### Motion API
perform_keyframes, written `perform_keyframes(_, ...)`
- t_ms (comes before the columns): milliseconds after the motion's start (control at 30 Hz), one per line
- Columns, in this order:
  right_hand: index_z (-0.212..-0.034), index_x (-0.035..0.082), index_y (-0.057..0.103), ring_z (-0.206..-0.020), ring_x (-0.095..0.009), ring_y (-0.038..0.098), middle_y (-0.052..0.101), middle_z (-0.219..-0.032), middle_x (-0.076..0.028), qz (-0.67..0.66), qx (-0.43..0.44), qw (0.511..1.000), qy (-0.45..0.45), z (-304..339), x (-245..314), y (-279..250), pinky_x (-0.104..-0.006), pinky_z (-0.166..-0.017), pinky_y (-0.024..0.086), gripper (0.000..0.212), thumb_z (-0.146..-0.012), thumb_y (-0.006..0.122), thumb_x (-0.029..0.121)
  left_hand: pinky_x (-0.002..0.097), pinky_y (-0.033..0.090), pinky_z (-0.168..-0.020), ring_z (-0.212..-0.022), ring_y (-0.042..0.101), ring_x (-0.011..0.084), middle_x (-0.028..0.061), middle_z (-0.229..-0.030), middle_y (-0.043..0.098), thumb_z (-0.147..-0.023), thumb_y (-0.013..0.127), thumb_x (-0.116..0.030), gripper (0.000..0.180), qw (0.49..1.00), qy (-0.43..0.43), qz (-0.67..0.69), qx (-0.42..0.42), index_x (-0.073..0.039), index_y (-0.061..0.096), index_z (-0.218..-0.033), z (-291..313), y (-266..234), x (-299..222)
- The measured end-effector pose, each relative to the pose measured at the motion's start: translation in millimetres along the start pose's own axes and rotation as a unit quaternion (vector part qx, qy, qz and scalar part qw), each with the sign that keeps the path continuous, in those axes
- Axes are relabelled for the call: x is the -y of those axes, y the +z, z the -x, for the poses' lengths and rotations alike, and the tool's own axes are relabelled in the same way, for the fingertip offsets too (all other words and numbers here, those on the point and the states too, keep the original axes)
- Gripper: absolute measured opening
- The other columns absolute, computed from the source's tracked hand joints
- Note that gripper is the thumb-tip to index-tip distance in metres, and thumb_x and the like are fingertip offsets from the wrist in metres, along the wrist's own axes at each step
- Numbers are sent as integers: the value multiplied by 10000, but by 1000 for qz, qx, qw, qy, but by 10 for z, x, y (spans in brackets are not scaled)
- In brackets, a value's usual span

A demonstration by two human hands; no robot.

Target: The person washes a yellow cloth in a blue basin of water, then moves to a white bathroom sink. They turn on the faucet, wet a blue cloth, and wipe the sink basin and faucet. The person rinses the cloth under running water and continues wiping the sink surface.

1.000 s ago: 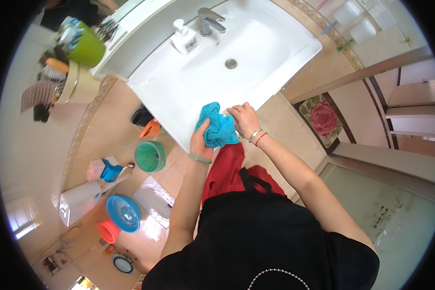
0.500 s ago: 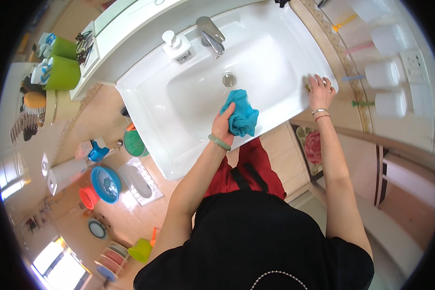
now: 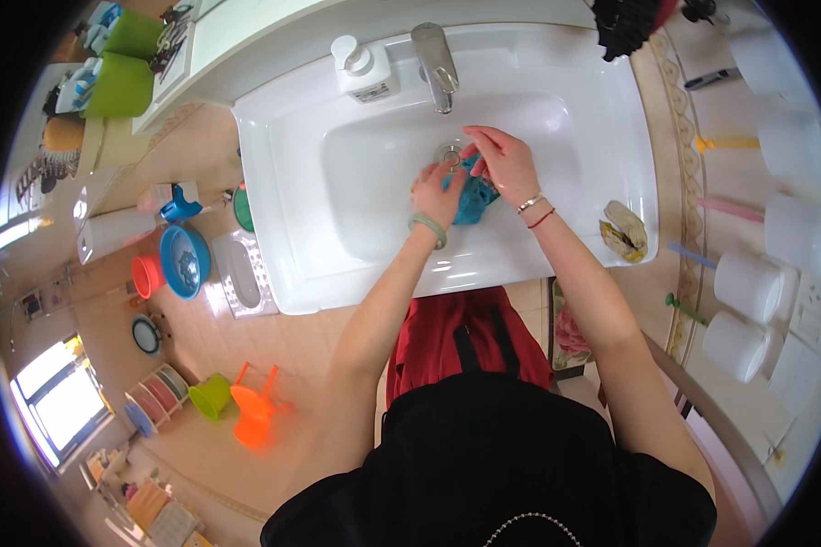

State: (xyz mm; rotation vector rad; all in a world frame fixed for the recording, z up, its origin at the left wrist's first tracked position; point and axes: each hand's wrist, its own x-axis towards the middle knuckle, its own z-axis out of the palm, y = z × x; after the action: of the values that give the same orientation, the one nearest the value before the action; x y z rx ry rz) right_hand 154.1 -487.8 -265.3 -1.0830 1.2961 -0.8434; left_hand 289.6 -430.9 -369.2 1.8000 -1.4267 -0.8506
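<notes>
A teal cloth (image 3: 470,202) is bunched low in the white sink basin (image 3: 360,196), close to the drain (image 3: 451,157). At its left edge is my left hand (image 3: 436,193), fingers stretched out and apart, a green bangle on the wrist. My right hand (image 3: 509,166) is over the cloth's upper right side, its fingers extended toward the left hand and loosely apart. Part of the cloth is hidden beneath the hands. On the sink's right rim lies a crumpled, pale yellowish item (image 3: 623,231) whose kind I cannot make out.
Behind the basin stand a chrome faucet (image 3: 436,66) and a white pump bottle (image 3: 365,69). White cups (image 3: 748,278) and toothbrushes line the right wall. On the floor to the left are a blue basin (image 3: 184,261), a red bucket (image 3: 149,276) and an orange chair (image 3: 257,406).
My right hand has left the sink's right rim and come to the basin's middle, uncovering the pale crumpled item. The teal cloth has gone down into the basin, and my left fingers have spread.
</notes>
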Motion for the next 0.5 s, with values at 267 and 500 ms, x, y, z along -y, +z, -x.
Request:
perform_keyframes(267, -1014, 92, 681, -671, -323, 628, 669, -799, -140, 320, -52, 901, -287, -914, -691, 432, -389, -608, 502, 204, -930, 541, 216, 291, 502, -675, -794, 633, 157, 91, -904, 657, -924, 550, -125, 267, 981, 41, -26, -190, -71, 633, -1171, -777, -302, 192)
perform_keyframes(500, -1161, 225, 625, -734, -241, 606, 624, -830, -35, 388, 54, 861, -326, -1273, -650, 503, -366, -623, 502, 338, -852, 592, 91, 293, 495, -683, -728, 608, 169, 74, -890, 622, -927, 553, -112, 308, 985, -15, 0, -169, -118, 610, -1230, -887, -365, 248)
